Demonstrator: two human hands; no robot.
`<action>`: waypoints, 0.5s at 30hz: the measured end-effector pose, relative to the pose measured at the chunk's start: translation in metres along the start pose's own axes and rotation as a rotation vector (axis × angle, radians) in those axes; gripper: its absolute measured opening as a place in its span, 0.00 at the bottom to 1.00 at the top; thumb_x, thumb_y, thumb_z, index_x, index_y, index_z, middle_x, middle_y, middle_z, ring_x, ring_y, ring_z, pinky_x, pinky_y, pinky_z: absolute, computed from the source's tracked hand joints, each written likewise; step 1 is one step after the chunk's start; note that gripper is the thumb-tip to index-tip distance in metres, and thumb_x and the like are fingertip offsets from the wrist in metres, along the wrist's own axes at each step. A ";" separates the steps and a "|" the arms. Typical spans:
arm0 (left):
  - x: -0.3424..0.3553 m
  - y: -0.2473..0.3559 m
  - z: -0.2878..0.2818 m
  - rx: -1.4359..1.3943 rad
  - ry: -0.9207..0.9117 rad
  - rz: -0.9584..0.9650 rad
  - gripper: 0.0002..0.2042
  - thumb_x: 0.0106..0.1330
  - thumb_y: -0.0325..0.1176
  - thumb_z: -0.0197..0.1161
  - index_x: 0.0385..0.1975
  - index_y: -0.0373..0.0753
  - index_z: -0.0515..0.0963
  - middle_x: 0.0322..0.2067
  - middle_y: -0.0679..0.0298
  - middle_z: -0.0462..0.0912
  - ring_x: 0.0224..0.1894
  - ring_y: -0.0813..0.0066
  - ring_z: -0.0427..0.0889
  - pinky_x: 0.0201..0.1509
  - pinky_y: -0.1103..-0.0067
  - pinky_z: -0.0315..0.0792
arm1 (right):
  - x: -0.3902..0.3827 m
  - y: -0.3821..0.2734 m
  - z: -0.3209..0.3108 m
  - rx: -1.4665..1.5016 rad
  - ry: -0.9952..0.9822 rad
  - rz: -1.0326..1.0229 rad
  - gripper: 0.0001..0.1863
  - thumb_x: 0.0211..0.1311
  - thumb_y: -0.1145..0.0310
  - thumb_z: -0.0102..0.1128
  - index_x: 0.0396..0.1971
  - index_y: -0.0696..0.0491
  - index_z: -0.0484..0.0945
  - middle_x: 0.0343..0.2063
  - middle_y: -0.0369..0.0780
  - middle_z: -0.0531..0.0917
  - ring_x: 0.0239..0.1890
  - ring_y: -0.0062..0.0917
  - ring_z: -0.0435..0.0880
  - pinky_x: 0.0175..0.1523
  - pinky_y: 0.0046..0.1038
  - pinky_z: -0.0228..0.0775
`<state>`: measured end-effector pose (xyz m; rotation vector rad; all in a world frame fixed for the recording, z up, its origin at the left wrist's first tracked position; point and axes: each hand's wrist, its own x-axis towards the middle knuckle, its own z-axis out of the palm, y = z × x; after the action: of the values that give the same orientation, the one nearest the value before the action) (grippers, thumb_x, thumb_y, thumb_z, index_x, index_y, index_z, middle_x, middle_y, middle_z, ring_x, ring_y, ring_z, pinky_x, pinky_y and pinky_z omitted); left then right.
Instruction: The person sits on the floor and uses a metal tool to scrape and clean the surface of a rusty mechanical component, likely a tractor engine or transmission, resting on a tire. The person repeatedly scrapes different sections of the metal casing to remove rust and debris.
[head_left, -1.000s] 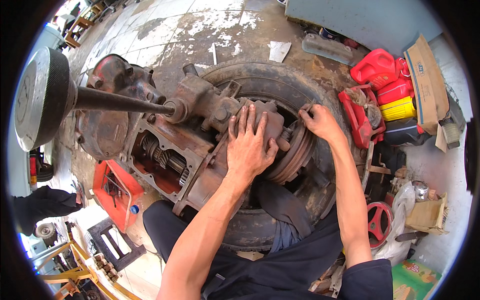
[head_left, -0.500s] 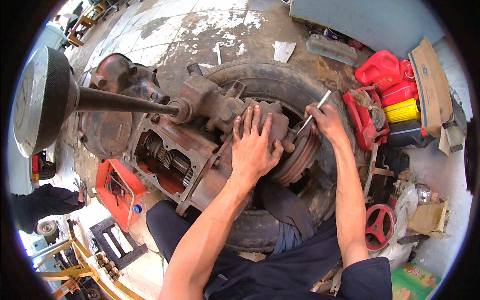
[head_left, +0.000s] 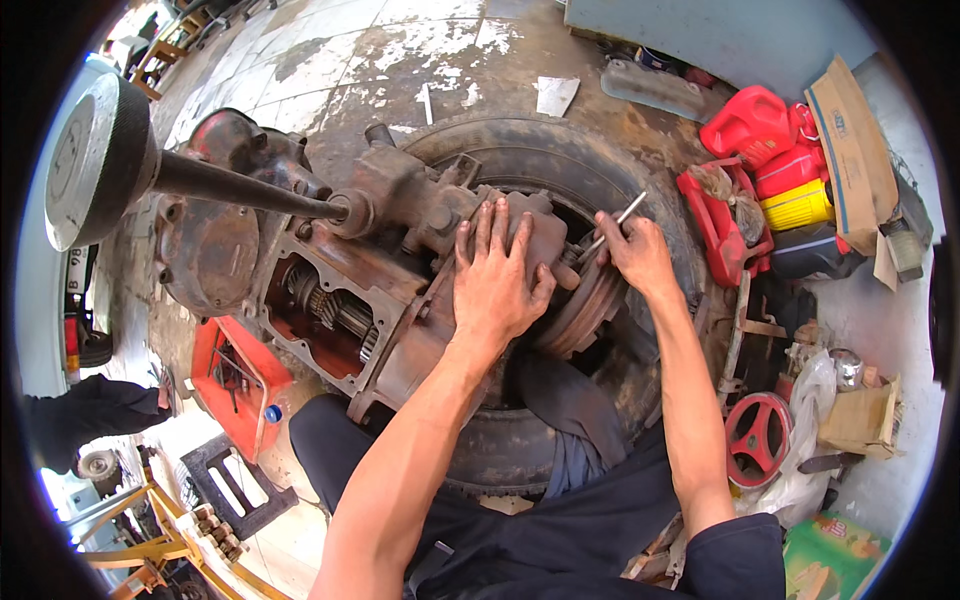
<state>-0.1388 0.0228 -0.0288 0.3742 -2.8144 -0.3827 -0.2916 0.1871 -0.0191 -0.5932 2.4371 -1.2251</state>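
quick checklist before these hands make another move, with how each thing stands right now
1. Left hand on the rusty metal housing: ok, it lies palm down on top.
2. Right hand has hold of the thin metal rod: ok, gripped with its upper end sticking out.
3. Rod's lower end seated: cannot tell, the tip is too small to make out beside the rusty round drum.
4. Gears covered: not ok, the housing's opening shows them bare.
5. Dark cloth clear of the drum: cannot tell, they lie close together.
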 end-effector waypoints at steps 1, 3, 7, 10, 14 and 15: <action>0.001 -0.001 0.000 0.005 0.005 -0.005 0.33 0.64 0.45 0.57 0.70 0.39 0.66 0.73 0.47 0.59 0.77 0.51 0.52 0.79 0.54 0.42 | -0.001 -0.002 0.000 0.014 0.064 -0.013 0.22 0.73 0.57 0.57 0.26 0.60 0.84 0.14 0.41 0.82 0.21 0.28 0.85 0.32 0.31 0.74; -0.001 -0.001 0.000 0.001 0.008 0.001 0.33 0.64 0.45 0.57 0.70 0.40 0.66 0.73 0.47 0.59 0.77 0.51 0.52 0.79 0.54 0.42 | -0.005 -0.006 0.001 0.042 0.193 -0.039 0.22 0.73 0.57 0.57 0.26 0.60 0.84 0.14 0.42 0.83 0.21 0.29 0.86 0.32 0.31 0.74; 0.000 0.000 0.001 -0.001 0.027 0.013 0.33 0.64 0.46 0.56 0.69 0.37 0.67 0.73 0.45 0.60 0.77 0.50 0.54 0.79 0.54 0.42 | -0.004 -0.003 0.002 0.023 0.117 0.034 0.22 0.73 0.56 0.57 0.25 0.59 0.84 0.13 0.41 0.82 0.20 0.28 0.85 0.31 0.31 0.74; -0.003 -0.001 -0.001 0.003 0.011 0.004 0.33 0.64 0.46 0.56 0.69 0.37 0.68 0.73 0.46 0.59 0.77 0.50 0.54 0.79 0.54 0.42 | -0.004 0.002 0.005 0.017 0.208 -0.016 0.22 0.73 0.57 0.57 0.25 0.58 0.84 0.13 0.41 0.82 0.20 0.26 0.85 0.31 0.31 0.74; -0.001 0.000 0.001 0.003 0.019 0.010 0.33 0.64 0.46 0.56 0.69 0.38 0.68 0.73 0.46 0.59 0.77 0.50 0.54 0.79 0.54 0.43 | -0.007 0.004 0.002 0.126 0.061 0.041 0.21 0.74 0.58 0.57 0.26 0.59 0.83 0.15 0.42 0.83 0.20 0.28 0.86 0.30 0.31 0.74; -0.001 -0.001 0.000 0.002 0.016 0.007 0.33 0.64 0.46 0.56 0.69 0.38 0.68 0.73 0.46 0.59 0.77 0.50 0.54 0.79 0.54 0.43 | -0.007 0.006 0.006 0.061 0.155 -0.015 0.21 0.74 0.58 0.57 0.27 0.59 0.83 0.15 0.42 0.83 0.21 0.27 0.86 0.30 0.30 0.74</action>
<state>-0.1374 0.0220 -0.0297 0.3660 -2.7995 -0.3740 -0.2835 0.1899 -0.0270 -0.5176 2.5143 -1.3937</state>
